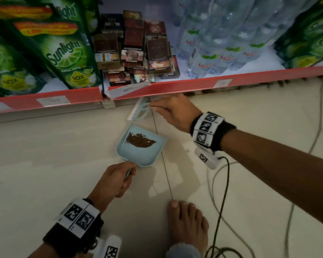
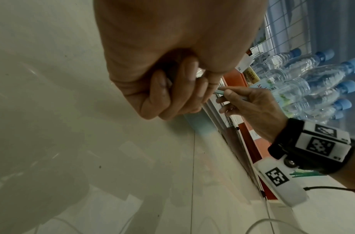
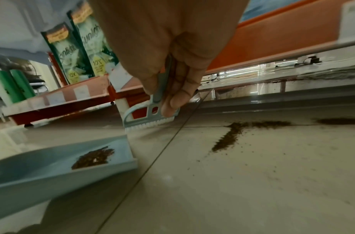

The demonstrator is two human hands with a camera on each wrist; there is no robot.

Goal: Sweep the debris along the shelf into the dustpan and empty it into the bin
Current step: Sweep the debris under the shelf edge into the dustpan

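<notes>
Two hands share the work at the foot of a red-edged shelf (image 1: 175, 86). We see the left hand (image 1: 113, 180) with its fingers curled round the handle of a pale blue dustpan (image 1: 138, 155), which sits low over the tiled floor (image 1: 45, 155), its open mouth facing the shelf; whether it touches the tiles we cannot tell. One dark brown heap of debris (image 1: 140, 142) lies inside the pan, near the mouth. The right hand (image 1: 172, 110) pinches the thin handle of a small pale blue brush (image 1: 138, 111) between thumb and fingers. The brush hangs just beyond the pan's mouth, between pan and shelf base, its white bristles (image 3: 150, 125) turned toward the floor. From the right wrist we note that the bristles are close to the tiles, though contact cannot be judged.

More debris remains on the floor: a streak (image 3: 228, 136) to the right of the brush, joined to a line running along the shelf base, with fine specks scattered round it. This loose debris lies on the right hand's side, apart from the pan.

On the shelf stand green soap pouches (image 1: 67, 56), stacked small boxes (image 1: 134, 53) and water bottles (image 1: 222, 43). A bare foot (image 1: 188, 224) and cables (image 1: 222, 202) lie on the tiles below the right forearm.
</notes>
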